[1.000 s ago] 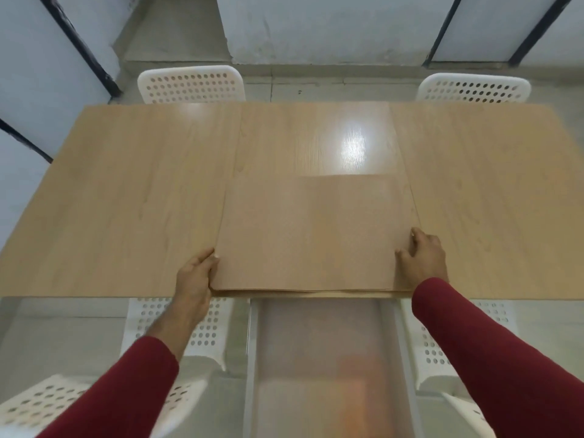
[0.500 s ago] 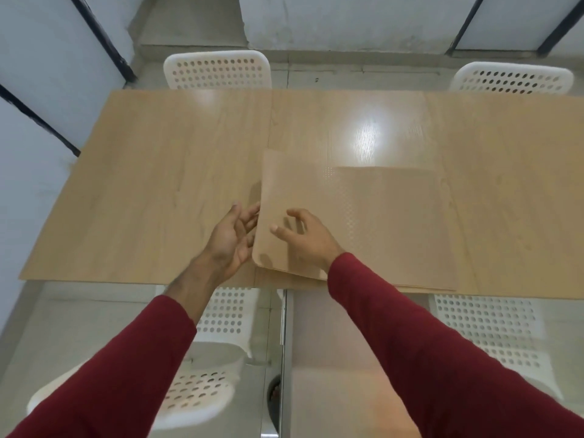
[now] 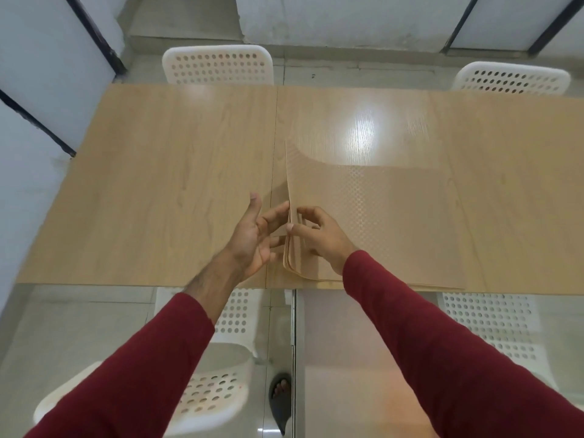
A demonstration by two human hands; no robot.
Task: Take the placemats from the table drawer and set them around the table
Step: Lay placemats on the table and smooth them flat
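Head view looks down on both red-sleeved arms reaching forward over the near edge of the light wooden tabletop (image 3: 158, 184). Right hand (image 3: 319, 237) crosses toward the left and pinches the raised left edge of the top thin tan placemat (image 3: 373, 213) between thumb and fingers, curling it up off the stack of tan placemats (image 3: 410, 279) lying flat at the tabletop's near edge. Left hand (image 3: 252, 238) is spread open, palm facing right, fingertips touching that lifted edge. White open drawer (image 3: 347, 358) sits below the tabletop edge; its contents are indistinct.
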